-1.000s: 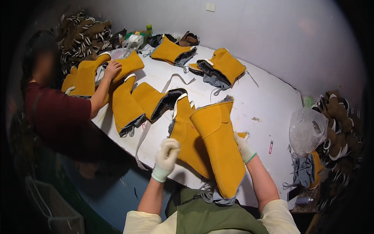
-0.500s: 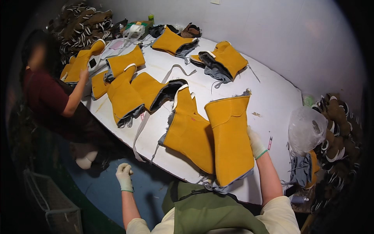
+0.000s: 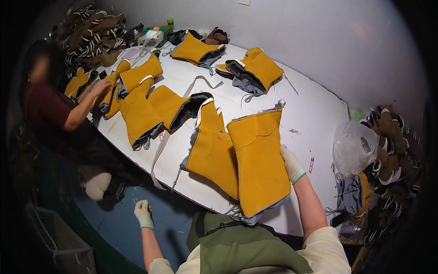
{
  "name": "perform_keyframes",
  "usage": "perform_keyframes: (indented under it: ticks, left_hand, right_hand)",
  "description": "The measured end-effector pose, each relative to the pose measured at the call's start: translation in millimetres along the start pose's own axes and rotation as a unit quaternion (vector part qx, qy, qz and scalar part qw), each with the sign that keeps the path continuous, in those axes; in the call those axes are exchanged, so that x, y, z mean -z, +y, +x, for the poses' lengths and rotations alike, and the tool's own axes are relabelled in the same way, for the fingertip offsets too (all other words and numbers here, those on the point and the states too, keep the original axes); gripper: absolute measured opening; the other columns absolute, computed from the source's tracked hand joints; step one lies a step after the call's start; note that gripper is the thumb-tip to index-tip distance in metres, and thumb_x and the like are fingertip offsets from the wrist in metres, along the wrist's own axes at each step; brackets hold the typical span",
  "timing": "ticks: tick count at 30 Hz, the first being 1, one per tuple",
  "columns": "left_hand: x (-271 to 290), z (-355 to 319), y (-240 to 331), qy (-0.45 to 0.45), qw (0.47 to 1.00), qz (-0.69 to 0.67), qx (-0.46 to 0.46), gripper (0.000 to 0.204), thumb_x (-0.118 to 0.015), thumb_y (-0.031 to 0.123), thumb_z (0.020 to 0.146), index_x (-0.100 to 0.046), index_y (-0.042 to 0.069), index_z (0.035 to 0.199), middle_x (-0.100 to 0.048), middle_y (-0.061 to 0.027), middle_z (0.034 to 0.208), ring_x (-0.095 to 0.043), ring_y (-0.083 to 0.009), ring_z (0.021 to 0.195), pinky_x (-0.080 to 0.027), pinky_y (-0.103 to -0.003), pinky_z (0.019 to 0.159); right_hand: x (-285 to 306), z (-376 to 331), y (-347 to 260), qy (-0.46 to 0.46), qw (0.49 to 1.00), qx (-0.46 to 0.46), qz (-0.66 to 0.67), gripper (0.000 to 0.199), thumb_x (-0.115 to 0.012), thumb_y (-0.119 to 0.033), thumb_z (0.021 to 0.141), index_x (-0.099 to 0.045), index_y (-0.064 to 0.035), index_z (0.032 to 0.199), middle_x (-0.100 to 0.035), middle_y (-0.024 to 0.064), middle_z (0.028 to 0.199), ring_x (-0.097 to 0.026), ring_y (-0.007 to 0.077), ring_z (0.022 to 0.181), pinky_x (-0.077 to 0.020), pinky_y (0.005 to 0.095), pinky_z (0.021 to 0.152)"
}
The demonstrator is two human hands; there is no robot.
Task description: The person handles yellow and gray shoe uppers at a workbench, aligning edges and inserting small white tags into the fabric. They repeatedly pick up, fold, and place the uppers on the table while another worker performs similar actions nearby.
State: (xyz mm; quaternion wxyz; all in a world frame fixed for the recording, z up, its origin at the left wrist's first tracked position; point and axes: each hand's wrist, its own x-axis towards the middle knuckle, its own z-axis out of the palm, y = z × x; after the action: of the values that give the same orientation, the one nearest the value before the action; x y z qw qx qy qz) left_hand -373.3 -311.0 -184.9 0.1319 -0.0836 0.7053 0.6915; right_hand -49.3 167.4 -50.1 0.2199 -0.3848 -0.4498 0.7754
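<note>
A large yellow boot upper [image 3: 258,160] with a grey lining stands slanted at the table's front edge, close to my body. My right hand [image 3: 291,165], in a white glove with a green cuff, grips its right side; some fingertips are hidden behind it. Against its left side leans another yellow boot upper [image 3: 212,155] with white trim and a small red mark. My left hand [image 3: 143,213], gloved too, hangs over the blue floor, left of my body and apart from the table. Its fingers are curled closed, and what they hold, if anything, cannot be made out.
More yellow uppers [image 3: 141,112] lie on the white table [image 3: 315,114], where a co-worker [image 3: 50,105] handles some at the left. A pink-handled cutter [image 3: 311,164] lies right of my right hand. Beyond are a plastic bag [image 3: 353,148] and brown piles [image 3: 392,150].
The view has shifted slightly. The co-worker's hand has moved onto a yellow upper, which has shifted. My right hand stays on the boot upper, and my left hand stays closed.
</note>
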Motion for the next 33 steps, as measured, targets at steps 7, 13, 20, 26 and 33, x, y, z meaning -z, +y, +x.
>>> perform_keyframes:
  ticks: [7, 13, 20, 26, 33]
  left_hand:
    - [-9.5, -1.4, -12.4, -0.019, 0.997, 0.072, -0.025, 0.007, -0.063, 0.003, 0.086, -0.057, 0.004, 0.082, -0.055, -0.0019, 0.067, -0.046, -0.0074, 0.052, -0.039, -0.022, 0.048]
    - [-24.6, -11.5, 11.0, -0.018, 0.997, 0.062, -0.041, 0.006, -0.059, 0.001, 0.086, -0.056, 0.006, 0.083, -0.053, -0.0003, 0.065, -0.044, -0.0057, 0.051, -0.034, -0.020, 0.045]
    - [-16.5, -5.4, 9.6, -0.023, 0.995, 0.098, -0.022, 0.009, -0.056, 0.000, 0.087, -0.061, 0.004, 0.093, -0.052, 0.0007, 0.067, -0.043, -0.0058, 0.052, -0.033, -0.020, 0.045]
    - [-26.3, -18.7, 16.0, -0.083, 0.994, 0.075, -0.002, 0.033, -0.056, -0.001, 0.085, -0.060, 0.000, 0.118, -0.051, 0.0010, 0.064, -0.041, -0.0059, 0.047, -0.033, -0.021, 0.042]
    - [1.4, 11.8, -10.5, -0.073, 0.990, 0.114, 0.041, 0.053, -0.061, -0.002, 0.081, -0.050, -0.002, 0.133, -0.056, -0.0016, 0.066, -0.044, -0.0072, 0.049, -0.038, -0.024, 0.045]
  right_hand:
    - [-14.3, -16.0, -12.1, 0.018, 0.994, 0.073, -0.073, 0.043, -0.051, -0.035, 0.101, -0.059, 0.0028, 0.121, -0.064, 0.0061, 0.114, -0.058, 0.0140, 0.101, -0.0479, 0.0294, 0.088]
    - [-14.0, -20.6, -13.2, 0.049, 0.993, 0.053, -0.092, 0.040, -0.052, -0.033, 0.100, -0.061, 0.0027, 0.116, -0.064, 0.0050, 0.110, -0.057, 0.0120, 0.099, -0.0463, 0.0278, 0.088]
    - [-13.1, -25.1, -11.9, 0.083, 0.974, 0.102, -0.187, 0.031, -0.055, -0.030, 0.098, -0.065, 0.0003, 0.098, -0.060, -0.0004, 0.093, -0.050, 0.0078, 0.086, -0.0427, 0.0247, 0.077]
    - [-27.6, -33.0, -19.9, 0.088, 0.972, 0.092, -0.199, 0.033, -0.058, -0.032, 0.096, -0.065, -0.0005, 0.093, -0.057, -0.0023, 0.083, -0.047, 0.0065, 0.075, -0.0407, 0.0243, 0.067]
    - [-32.2, -42.0, -23.5, 0.103, 0.978, 0.079, -0.164, 0.032, -0.059, -0.031, 0.096, -0.066, 0.0001, 0.096, -0.060, -0.0019, 0.082, -0.050, 0.0068, 0.074, -0.0428, 0.0240, 0.065]
